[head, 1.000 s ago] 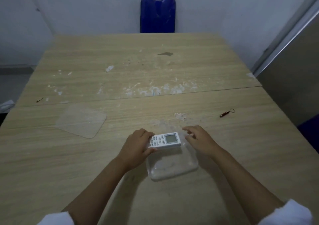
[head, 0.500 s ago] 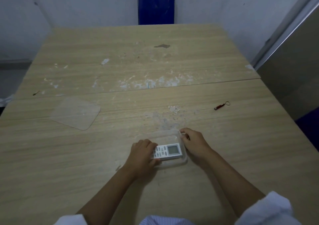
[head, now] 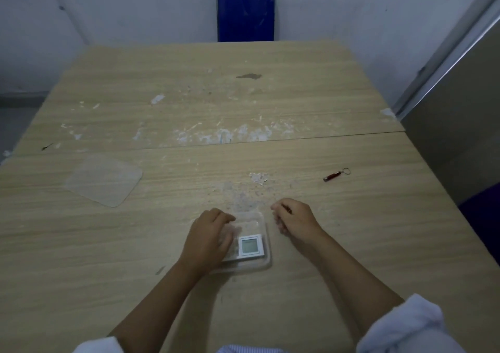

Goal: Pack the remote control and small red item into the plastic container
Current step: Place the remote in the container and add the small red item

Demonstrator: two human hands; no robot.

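- The remote control (head: 250, 247) lies inside the plastic container (head: 266, 259), display end to the right; its button end is hidden under the left hand (head: 209, 240).
- The container sits on the near middle of the table (head: 351, 244), open-topped.
- Step in hand, as I judge it — seating the remote flat in the container; that half of the packing looks nearly done.
- The small red item (head: 332, 176), with a ring at its far end, lies well apart on the table, far and to the right — not yet packed.
- Next move likely calls for a reach far-right to pinch up that slim piece, then a drop beside the remote.
- Left hand: palm down over the remote, fingers curled loosely on it; whether they grip or merely press, I cannot tell.
- Right hand (head: 295, 218): just right of the container, apart from it, fingers curled narrow, holding nothing visible.
- A clear lid (head: 104, 179) rests on the table far to the left.
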